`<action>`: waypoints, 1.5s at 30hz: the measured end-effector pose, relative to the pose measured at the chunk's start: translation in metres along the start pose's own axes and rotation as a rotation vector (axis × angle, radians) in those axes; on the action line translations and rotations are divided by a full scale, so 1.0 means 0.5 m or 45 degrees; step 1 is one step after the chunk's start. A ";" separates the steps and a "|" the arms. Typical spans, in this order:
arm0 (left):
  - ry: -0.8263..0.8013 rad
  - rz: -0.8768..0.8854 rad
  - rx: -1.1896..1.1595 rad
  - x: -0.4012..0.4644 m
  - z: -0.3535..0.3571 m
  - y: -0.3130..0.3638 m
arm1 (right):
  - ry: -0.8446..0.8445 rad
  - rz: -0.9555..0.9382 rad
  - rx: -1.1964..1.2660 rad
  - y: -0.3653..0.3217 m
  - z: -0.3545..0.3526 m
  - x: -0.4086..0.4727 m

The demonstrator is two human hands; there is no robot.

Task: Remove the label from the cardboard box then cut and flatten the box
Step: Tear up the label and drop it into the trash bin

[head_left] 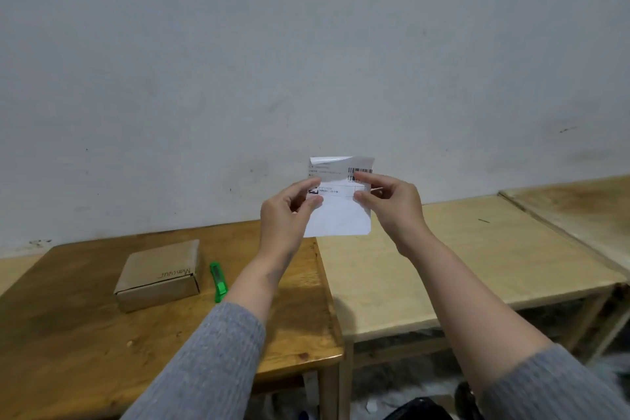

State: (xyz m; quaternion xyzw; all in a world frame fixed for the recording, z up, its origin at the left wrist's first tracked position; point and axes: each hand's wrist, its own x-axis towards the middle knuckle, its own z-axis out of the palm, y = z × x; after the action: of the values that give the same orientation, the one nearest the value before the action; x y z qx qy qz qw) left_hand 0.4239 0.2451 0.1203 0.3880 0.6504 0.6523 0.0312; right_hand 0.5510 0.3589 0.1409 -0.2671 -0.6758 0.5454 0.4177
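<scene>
Wooden tables [477, 249] against grey wall [306, 44], both hands [289, 211] pinching the label [341, 215].

Dim, even light on my tables [477, 249]; soft shadows beneath; wide-angle bending at edges; slight blur throughout.

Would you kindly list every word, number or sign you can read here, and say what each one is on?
Cardboard box, top face: handwritten-style word, upside down to the camera, seemingly "Mansour"; uncertain.
Label, held in both hands: barcode and printed lines, too small and blurred to read.
Green cutter: no legible text.
</scene>
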 end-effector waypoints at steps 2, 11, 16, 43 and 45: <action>-0.013 -0.035 -0.046 0.010 -0.008 0.002 | -0.027 -0.013 0.010 0.000 0.000 0.005; 0.036 -0.105 0.115 0.031 -0.006 -0.021 | -0.035 -0.130 -0.374 0.016 0.025 0.018; 0.160 -0.134 0.389 0.037 0.010 -0.017 | 0.086 -0.150 -0.605 0.035 0.041 0.031; -0.206 0.043 0.166 0.019 0.079 -0.062 | -0.036 -0.108 -0.478 0.046 -0.030 0.011; -0.245 0.034 0.156 0.011 0.094 -0.062 | 0.011 -0.113 -0.464 0.047 -0.038 0.006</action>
State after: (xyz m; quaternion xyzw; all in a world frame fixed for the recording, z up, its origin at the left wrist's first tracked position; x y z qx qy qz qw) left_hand 0.4313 0.2918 0.0888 0.4585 0.6779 0.5714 0.0611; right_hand 0.5637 0.3774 0.1200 -0.3106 -0.7727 0.3941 0.3888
